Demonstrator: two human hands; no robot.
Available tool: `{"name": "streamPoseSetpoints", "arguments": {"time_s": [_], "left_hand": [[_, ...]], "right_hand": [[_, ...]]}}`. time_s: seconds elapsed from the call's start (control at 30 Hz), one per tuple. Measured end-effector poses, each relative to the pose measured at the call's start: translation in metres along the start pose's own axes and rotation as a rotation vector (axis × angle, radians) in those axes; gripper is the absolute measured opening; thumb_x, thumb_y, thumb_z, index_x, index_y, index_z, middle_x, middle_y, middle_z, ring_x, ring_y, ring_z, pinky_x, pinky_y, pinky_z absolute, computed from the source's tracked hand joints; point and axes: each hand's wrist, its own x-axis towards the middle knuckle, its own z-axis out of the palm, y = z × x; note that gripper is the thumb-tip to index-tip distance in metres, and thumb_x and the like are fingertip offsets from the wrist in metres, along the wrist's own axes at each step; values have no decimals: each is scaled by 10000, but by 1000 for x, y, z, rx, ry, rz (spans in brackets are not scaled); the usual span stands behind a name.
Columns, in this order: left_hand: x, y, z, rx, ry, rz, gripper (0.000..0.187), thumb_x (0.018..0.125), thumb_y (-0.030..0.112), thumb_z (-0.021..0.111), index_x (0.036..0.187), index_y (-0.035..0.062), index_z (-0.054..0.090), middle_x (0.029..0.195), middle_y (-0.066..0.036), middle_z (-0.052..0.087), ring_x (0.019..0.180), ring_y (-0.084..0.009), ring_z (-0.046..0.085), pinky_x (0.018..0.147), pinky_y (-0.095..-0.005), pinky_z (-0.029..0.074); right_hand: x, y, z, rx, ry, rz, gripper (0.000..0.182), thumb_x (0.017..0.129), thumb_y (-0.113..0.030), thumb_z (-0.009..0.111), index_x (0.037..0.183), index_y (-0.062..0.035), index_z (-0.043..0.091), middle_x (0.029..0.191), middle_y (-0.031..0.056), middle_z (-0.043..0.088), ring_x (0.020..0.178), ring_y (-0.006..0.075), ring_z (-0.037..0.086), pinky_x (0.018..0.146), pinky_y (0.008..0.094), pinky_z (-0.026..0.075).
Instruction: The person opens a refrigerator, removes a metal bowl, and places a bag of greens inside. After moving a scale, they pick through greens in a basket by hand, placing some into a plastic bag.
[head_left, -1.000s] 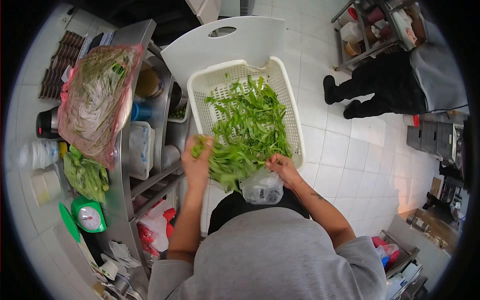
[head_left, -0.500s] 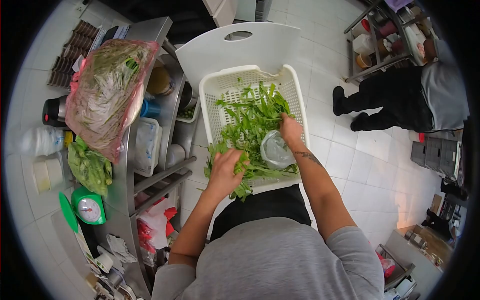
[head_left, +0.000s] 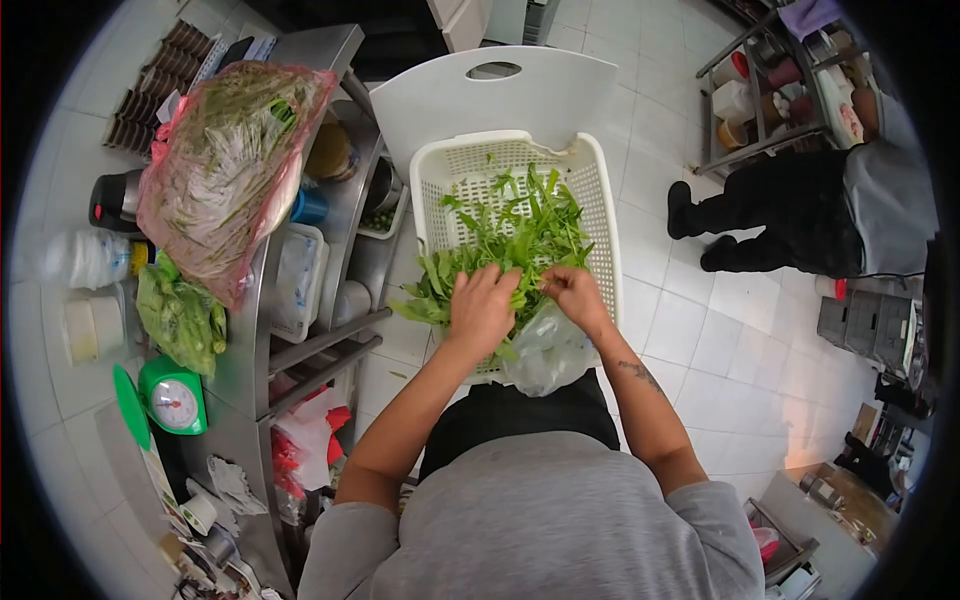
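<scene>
Leafy greens (head_left: 520, 225) lie in a white slotted basket (head_left: 430, 190) resting on a white chair (head_left: 430, 95) in front of me. My left hand (head_left: 484, 308) is closed around a bunch of greens, with leaves sticking out on its left side over the basket's edge. Close to its right, my right hand (head_left: 575, 297) pinches a green stem. A clear plastic bag (head_left: 548, 352) hangs below my right hand, over the basket's near edge; whether the fingers touch it is unclear.
On the left, a steel table (head_left: 235, 385) holds a large bag of greens (head_left: 235, 165), a smaller bag of greens (head_left: 180, 315) and a green scale (head_left: 172, 398). Another person (head_left: 790, 215) stands at the right near a shelf rack (head_left: 770, 140).
Both hands have come together over the near part of the basket. My left hand moved right and up, my right hand down. The plastic bag shifted toward me.
</scene>
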Motion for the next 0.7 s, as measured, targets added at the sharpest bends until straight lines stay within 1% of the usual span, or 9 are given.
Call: {"name": "streamPoseSetpoints", "arguments": {"time_s": [0.03, 0.07, 0.13, 0.17, 0.27, 0.37, 0.5, 0.6, 0.7], "left_hand": [[1, -6, 20, 136, -87, -42, 451, 666, 38, 640, 1112, 79, 585, 882, -115, 575, 882, -270, 575, 740, -393, 379], [-6, -10, 34, 147, -69, -120, 436, 662, 28, 627, 1095, 69, 588, 871, -118, 573, 873, -273, 576, 735, -397, 379], [-2, -24, 46, 174, -2, -260, 408, 655, 9, 601, 1061, 49, 592, 850, -122, 571, 853, -280, 578, 726, -407, 380], [-2, -22, 34, 198, -44, -291, 386, 654, 22, 615, 1038, 48, 601, 872, -121, 579, 845, -283, 579, 711, -410, 389], [-7, -12, 7, 63, -107, -197, 397, 639, 40, 635, 1036, 56, 610, 887, -119, 584, 853, -283, 578, 714, -402, 391], [-9, 2, 17, -21, -68, -3, 455, 622, 37, 675, 1069, 90, 613, 880, -108, 574, 873, -278, 576, 720, -395, 395], [-7, 13, 51, 70, -63, 120, 427, 612, 51, 674, 1032, 93, 614, 893, -80, 565, 892, -248, 571, 744, -371, 370], [-15, 8, 58, 91, -159, 116, 439, 608, 59, 677, 1041, 102, 617, 894, -80, 559, 895, -243, 570, 739, -380, 367], [-26, 0, 50, 94, -76, 136, 251, 693, 83, 592, 939, 102, 634, 835, -81, 563, 840, -239, 573, 720, -379, 365]], "right_hand": [[5, 17, 6, -104, -21, 39, 226, 765, -250, 700, 918, -85, 695, 742, 153, 648, 693, 307, 630, 658, 392, 488], [14, 46, 15, -206, -39, 82, 224, 763, -244, 696, 912, -76, 694, 726, 157, 649, 691, 306, 637, 657, 392, 488], [25, 54, 7, -326, -20, 100, 232, 755, -251, 691, 898, -67, 694, 736, 166, 657, 721, 313, 648, 674, 396, 493], [16, 40, -1, -343, -7, 89, 242, 748, -263, 691, 889, -67, 696, 762, 172, 663, 753, 320, 651, 692, 401, 497], [-11, 23, 0, -372, 54, 94, 234, 738, -269, 689, 878, -82, 698, 845, 165, 667, 812, 341, 645, 736, 421, 505], [-22, -1, -2, -399, 84, 41, 226, 730, -265, 691, 869, -88, 695, 910, 164, 654, 852, 342, 635, 762, 432, 502], [-27, 4, 11, -424, 70, -132, 229, 732, -262, 688, 884, -90, 690, 954, 178, 625, 893, 330, 622, 782, 430, 493], [-38, 0, -2, -418, -30, -117, 236, 756, -272, 678, 907, -91, 686, 980, 184, 603, 928, 324, 608, 802, 416, 487], [-53, -2, -10, -395, -35, -92, 233, 789, -280, 661, 917, -87, 686, 963, 178, 594, 928, 328, 599, 805, 415, 479]]}}
